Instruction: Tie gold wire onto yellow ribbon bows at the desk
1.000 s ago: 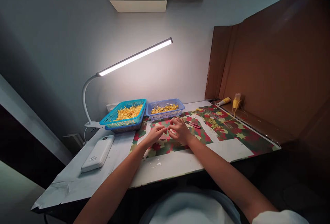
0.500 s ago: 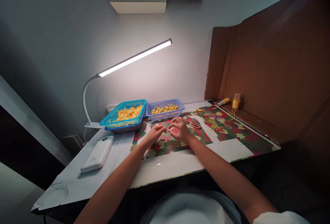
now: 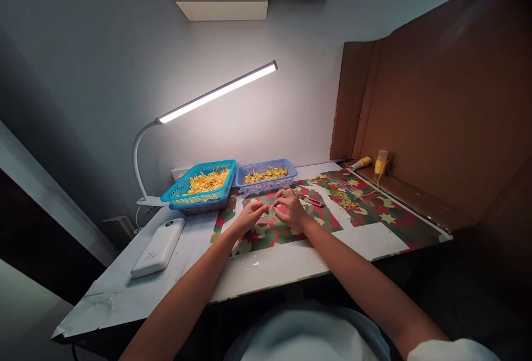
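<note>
Over the camouflage-patterned sheet (image 3: 274, 237), my left hand (image 3: 251, 217) and my right hand (image 3: 291, 211) face each other, fingertips almost meeting. Both have thumb and forefinger pinched, and whatever lies between them is too small to make out. Just beyond the right hand rests a pink-handled cutter (image 3: 311, 201). Behind the hands stand a turquoise basket (image 3: 178, 190), stacked on a darker blue one, and a purple basket (image 3: 266, 186). Yellow petal-like pieces (image 3: 210, 181) fill the turquoise basket, with similar yellow pieces (image 3: 266, 174) in the purple one.
Small yellow-green bits (image 3: 346, 200) are scattered on the sheet's right side. A yellow thread spool (image 3: 380, 164) and a yellow-white tube (image 3: 361, 163) are by the cardboard wall (image 3: 436, 117). At left lies a white power bank (image 3: 158, 247), below a lit lamp (image 3: 218, 93).
Hardly anything differs. Both hands hold the same place with only slight finger movement, and the view has shifted a little.
</note>
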`<state>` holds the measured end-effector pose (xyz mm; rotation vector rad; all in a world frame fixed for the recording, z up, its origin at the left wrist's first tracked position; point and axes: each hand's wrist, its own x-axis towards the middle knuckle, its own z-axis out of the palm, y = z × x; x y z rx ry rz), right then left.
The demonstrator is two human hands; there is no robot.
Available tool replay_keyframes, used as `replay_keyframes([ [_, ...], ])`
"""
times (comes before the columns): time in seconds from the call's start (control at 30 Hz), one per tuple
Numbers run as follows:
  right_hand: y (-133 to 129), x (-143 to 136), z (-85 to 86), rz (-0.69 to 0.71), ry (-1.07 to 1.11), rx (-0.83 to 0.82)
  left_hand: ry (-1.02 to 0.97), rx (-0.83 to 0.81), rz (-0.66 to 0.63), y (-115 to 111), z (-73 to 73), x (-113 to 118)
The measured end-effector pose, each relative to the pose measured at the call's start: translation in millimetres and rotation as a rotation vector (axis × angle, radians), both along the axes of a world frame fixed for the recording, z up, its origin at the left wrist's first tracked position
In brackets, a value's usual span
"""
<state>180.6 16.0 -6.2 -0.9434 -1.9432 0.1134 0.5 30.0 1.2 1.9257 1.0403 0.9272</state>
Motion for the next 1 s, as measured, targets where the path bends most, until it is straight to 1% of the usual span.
replay_keyframes([
  [0.27,2.2,-0.7,-2.7,0.010,-0.031,-0.026,0.021,-0.015,0.005,0.5,-0.4,-0.3],
  [0.47,2.2,-1.0,-3.4,0.012,-0.045,-0.026,0.022,-0.033,-0.007,1.3,-1.0,-0.9],
  [0.67,4.4,-0.9,-6.3,0.022,-0.035,-0.015,0.040,-0.036,0.007,2.1,-2.2,-1.0],
  [0.83,5.9,-0.6,-7.8,0.021,-0.037,-0.014,0.022,-0.051,-0.027,3.5,-3.8,-1.3],
  [1.0,5.0,-0.5,-6.4,0.007,-0.035,-0.010,0.033,-0.023,-0.017,5.2,-4.2,-2.7],
])
